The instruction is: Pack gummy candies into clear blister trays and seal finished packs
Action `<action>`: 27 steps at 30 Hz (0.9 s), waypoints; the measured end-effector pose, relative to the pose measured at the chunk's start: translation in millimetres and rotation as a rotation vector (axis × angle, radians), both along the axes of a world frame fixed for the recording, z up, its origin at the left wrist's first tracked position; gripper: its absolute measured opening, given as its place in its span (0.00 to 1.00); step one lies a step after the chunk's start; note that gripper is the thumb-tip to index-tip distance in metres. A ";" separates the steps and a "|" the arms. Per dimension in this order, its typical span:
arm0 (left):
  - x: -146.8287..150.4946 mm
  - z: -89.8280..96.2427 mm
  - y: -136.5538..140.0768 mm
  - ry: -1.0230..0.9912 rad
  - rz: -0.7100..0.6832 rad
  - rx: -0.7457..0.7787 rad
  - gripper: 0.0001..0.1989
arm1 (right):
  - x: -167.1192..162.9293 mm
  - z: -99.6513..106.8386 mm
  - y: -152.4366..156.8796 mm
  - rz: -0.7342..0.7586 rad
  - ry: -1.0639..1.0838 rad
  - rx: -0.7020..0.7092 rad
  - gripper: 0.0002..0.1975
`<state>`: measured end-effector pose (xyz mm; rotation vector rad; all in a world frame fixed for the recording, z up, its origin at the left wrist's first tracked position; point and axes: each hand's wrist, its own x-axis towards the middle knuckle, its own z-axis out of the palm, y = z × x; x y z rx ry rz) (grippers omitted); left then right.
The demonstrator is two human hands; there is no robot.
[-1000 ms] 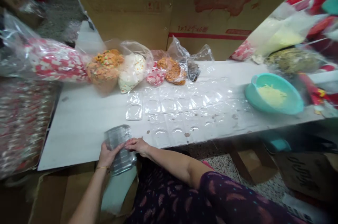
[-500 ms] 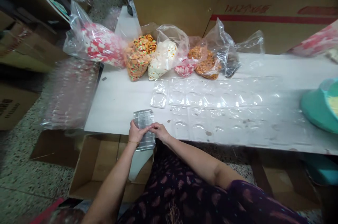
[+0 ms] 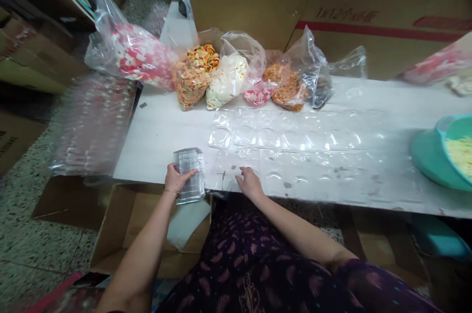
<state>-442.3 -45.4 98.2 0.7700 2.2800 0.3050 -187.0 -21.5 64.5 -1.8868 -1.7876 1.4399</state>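
Note:
My left hand (image 3: 176, 178) grips a stack of clear plastic trays (image 3: 192, 175) at the table's front edge, its thumb lying across the top. To the right, my right hand (image 3: 250, 183) is low over the front row of trays, its thumb and fingers slightly apart. Beside its fingertips lies a faint clear tray (image 3: 225, 159); whether they touch it is hard to see. Behind, a back row of clear trays with round hollows (image 3: 245, 135) runs along the white table, with a single tray (image 3: 220, 129) at its left end.
Along the table's back stand bags of pink-and-white pieces (image 3: 142, 55), orange chips (image 3: 191, 82), white pieces (image 3: 228, 82) and brown bits (image 3: 291, 89). A turquoise tub (image 3: 424, 156) is at right. Below the edge sits an open cardboard box (image 3: 125, 224); wrapped trays (image 3: 92, 126) stand left.
My right hand has left the stack and moved right to the front row, where a faint tray now shows at the left end. My left hand and the stack have shifted slightly left.

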 end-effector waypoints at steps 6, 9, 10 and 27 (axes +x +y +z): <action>-2.1 1.7 -3.1 -0.015 0.031 0.021 0.41 | -9.0 -0.4 8.3 0.709 -0.235 0.358 0.21; -6.3 1.6 -5.5 -0.015 0.066 0.035 0.40 | -5.4 -4.5 12.8 0.656 -0.315 0.382 0.19; -7.4 0.6 -6.1 -0.017 0.065 0.036 0.40 | -7.0 -4.5 14.0 0.610 -0.304 0.392 0.19; -12.6 -8.8 -10.0 -0.144 0.062 0.102 0.38 | -124.3 -32.2 5.0 -0.298 0.972 -0.789 0.14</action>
